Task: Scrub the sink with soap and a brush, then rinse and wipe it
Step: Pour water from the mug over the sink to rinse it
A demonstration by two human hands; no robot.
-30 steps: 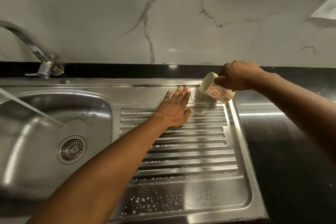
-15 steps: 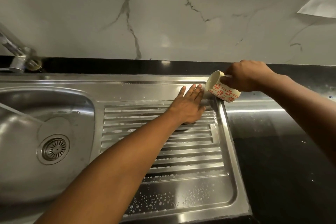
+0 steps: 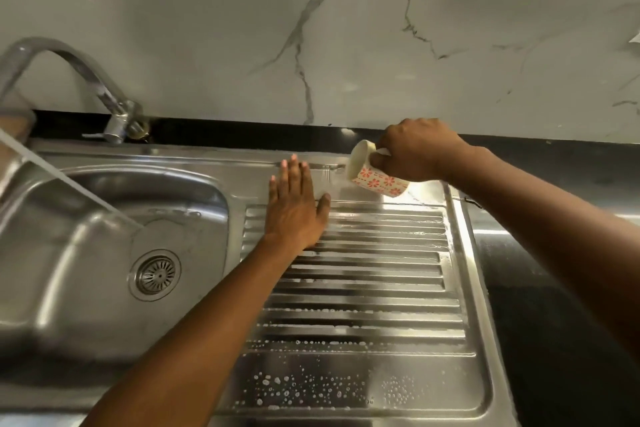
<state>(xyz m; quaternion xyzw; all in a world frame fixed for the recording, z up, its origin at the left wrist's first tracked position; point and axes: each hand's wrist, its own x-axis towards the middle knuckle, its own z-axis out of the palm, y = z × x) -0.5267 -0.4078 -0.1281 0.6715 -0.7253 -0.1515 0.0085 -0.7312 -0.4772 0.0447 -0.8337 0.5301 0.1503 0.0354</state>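
The steel sink (image 3: 114, 191) has a bowl at the left and a ribbed drainboard (image 3: 374, 288) at the right. My left hand (image 3: 296, 210) lies flat, fingers together, on the drainboard's far left corner. My right hand (image 3: 417, 151) grips a cream mug with red flowers (image 3: 375, 172), tipped on its side with its mouth toward my left hand. Water spills from the mug onto the steel beside my fingers. Soap bubbles (image 3: 311, 388) dot the drainboard's near end.
A chrome tap (image 3: 86, 80) arches over the bowl at the back left, and a stream of water (image 3: 65, 180) runs into the bowl near the drain (image 3: 154, 274). Black countertop (image 3: 554, 305) lies right of the sink. A marble wall (image 3: 311, 28) rises behind.
My left hand has slid left along the drainboard's far edge, away from the mug. The mug stays tipped in my right hand. The view has swung left, showing the tap again.
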